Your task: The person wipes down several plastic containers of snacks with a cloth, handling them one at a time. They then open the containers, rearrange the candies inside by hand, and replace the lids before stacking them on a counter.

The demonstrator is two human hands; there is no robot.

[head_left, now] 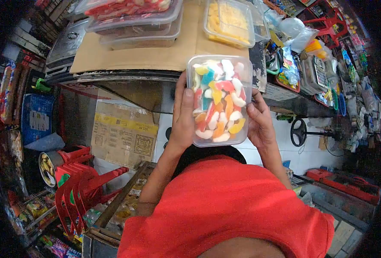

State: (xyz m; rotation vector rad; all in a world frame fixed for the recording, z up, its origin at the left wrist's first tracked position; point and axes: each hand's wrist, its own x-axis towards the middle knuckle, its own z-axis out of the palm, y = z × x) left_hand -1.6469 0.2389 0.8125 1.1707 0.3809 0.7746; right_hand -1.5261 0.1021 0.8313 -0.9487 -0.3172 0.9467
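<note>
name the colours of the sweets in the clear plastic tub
Gummy sweets in the clear tub: white, orange, red, yellow, blue; head view.

No wording can be read for certain. The cardboard box [124, 133], standing low and left of the candy tub [218, 101], carries a yellow band with dark print, blocks of small print and a square emblem, all too blurred to make out. Further left, a blue package [36, 118] bears a white label with illegible lines. On the surface to the right, the keys of an electronic scale [314, 74] are too small to read.
</note>
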